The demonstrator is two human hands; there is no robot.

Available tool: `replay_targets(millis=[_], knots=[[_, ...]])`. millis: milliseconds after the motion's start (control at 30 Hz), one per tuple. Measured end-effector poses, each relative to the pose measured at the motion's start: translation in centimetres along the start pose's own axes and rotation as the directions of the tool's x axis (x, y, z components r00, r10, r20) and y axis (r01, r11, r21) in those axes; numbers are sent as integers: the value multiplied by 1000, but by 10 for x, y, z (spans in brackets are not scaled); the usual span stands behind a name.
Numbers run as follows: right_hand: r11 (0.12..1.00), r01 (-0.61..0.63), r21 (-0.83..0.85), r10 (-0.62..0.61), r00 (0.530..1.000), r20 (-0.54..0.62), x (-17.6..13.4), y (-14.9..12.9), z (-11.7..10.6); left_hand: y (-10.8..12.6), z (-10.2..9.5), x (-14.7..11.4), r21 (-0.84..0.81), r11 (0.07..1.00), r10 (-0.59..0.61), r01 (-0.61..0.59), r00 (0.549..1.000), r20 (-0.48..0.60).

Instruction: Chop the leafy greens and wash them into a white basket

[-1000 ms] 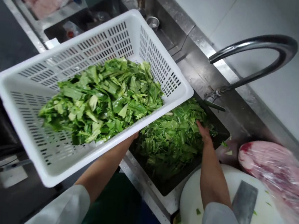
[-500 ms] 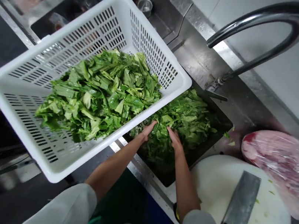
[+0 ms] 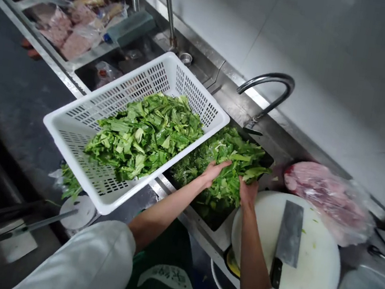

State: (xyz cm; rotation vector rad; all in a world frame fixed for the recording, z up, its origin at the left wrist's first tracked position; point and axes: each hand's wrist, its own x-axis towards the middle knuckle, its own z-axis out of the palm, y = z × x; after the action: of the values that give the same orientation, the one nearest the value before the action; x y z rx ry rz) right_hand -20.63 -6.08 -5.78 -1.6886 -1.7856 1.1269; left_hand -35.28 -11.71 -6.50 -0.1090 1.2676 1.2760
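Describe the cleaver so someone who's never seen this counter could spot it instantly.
Start at the stainless steel sink under the curved tap, where both hands gather chopped greens. Just right of it lies a round white cutting board. The broad rectangular steel cleaver lies flat on that board, dark handle toward the person; it is the only blade there, beside the right hand and apart from the bagged pink meat.

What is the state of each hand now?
Left hand: closed around chopped greens.
Right hand: closed around the same chopped greens.

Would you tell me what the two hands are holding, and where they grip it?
Both hands, left hand and right hand, clasp a bunch of chopped greens from opposite sides, above the sink.
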Motion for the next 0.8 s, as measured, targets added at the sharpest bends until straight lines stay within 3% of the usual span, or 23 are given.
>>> replay_targets(millis=[67, 167, 267, 333, 433, 600, 700, 800], knots=[[999, 43, -22, -44, 996, -81, 1, -31, -27, 22, 22, -17, -33, 996, 91, -88, 988, 124], [986, 156, -51, -163, 971, -173, 2, -82, -57, 62, 43, -44, -90, 968, 248, -232, 935, 253], [940, 341, 12, -334, 927, -173, 0, -139, -64, 108, 43, -69, -114, 915, 403, -387, 870, 284], [898, 434, 78, -420, 896, -145, -2, -179, -55, 141, 30, -84, -94, 869, 491, -485, 828, 271], [847, 518, 124, -511, 856, -80, -3, -236, -20, 190, -7, -104, -8, 779, 616, -627, 762, 198], [805, 572, 156, -590, 801, 106, 12, -303, 62, 253, -101, -133, 233, 620, 775, -749, 631, -30], [812, 562, 155, -582, 798, 157, 28, -326, 102, 269, -162, -145, 341, 595, 799, -727, 581, -156], [799, 586, 135, -601, 772, 207, 41, -340, 129, 268, -215, -151, 463, 580, 806, -670, 556, -205]])
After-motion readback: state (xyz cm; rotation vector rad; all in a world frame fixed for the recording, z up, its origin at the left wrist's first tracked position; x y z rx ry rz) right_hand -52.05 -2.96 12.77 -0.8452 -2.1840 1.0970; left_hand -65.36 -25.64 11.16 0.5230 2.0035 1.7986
